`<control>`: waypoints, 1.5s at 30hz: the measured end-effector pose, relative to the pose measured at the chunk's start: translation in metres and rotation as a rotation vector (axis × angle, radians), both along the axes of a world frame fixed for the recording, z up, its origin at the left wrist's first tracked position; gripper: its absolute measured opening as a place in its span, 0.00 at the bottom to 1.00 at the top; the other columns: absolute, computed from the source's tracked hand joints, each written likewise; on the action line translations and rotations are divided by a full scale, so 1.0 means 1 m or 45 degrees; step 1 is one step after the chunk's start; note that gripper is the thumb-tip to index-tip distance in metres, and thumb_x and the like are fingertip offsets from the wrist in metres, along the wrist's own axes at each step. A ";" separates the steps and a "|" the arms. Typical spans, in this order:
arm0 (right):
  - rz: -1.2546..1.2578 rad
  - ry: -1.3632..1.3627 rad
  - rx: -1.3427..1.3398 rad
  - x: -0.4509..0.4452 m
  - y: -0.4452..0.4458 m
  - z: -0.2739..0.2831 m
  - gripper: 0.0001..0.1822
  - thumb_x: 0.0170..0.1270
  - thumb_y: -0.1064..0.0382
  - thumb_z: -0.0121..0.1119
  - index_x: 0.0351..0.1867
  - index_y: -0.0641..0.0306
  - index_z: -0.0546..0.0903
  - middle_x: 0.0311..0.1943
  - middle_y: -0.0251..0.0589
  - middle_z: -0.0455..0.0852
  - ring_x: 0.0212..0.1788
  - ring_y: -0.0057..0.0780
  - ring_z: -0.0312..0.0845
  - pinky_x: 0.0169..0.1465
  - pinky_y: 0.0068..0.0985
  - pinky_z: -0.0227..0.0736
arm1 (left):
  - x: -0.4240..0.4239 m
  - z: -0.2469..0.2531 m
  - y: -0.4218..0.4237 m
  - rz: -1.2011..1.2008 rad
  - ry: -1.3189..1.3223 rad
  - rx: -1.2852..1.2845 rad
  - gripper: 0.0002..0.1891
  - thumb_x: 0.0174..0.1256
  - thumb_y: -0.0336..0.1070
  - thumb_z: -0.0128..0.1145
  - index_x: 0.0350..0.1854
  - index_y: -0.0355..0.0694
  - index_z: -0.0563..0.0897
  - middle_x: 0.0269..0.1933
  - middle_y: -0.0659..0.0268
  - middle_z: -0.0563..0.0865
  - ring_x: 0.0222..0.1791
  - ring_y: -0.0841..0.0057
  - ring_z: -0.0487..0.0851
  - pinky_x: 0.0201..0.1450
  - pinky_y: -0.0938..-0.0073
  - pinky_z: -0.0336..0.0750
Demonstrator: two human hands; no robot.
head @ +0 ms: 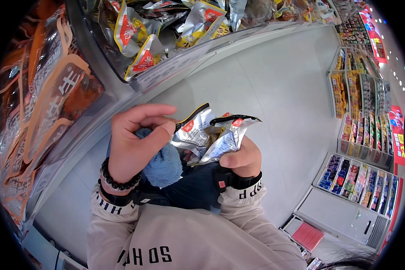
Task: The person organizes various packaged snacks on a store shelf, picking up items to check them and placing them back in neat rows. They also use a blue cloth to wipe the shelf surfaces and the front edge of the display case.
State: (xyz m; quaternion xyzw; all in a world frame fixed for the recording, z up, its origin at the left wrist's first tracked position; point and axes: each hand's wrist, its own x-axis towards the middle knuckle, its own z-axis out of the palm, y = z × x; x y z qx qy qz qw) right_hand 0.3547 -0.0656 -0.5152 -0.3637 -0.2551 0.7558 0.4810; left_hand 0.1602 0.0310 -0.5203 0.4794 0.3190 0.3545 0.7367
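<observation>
Two silver foil snack packets with red logos and dark top edges are between my hands. My left hand pinches the upper edge of the left foil packet between thumb and finger. A blue terry cloth hangs below that hand, partly hidden by its thumb and palm. The right foil packet is gripped by my right hand, whose thumb shows in front while its other fingers are mostly hidden. The two packets touch, and their lower ends overlap.
A clear-fronted bin of similar foil packets stands ahead. Left of it, another bin holds orange-brown plastic packs. Pale floor stretches ahead and right. Stocked shelves line the far right, with a red ribbed item below.
</observation>
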 end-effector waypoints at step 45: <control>0.061 -0.342 -0.085 -0.007 0.009 0.022 0.26 0.45 0.67 0.64 0.50 0.68 0.74 0.37 0.34 0.81 0.39 0.19 0.73 0.42 0.18 0.68 | -0.014 0.002 0.014 -0.166 0.093 0.146 0.11 0.61 0.25 0.56 0.45 0.30 0.81 0.33 0.63 0.86 0.33 0.87 0.79 0.36 0.85 0.73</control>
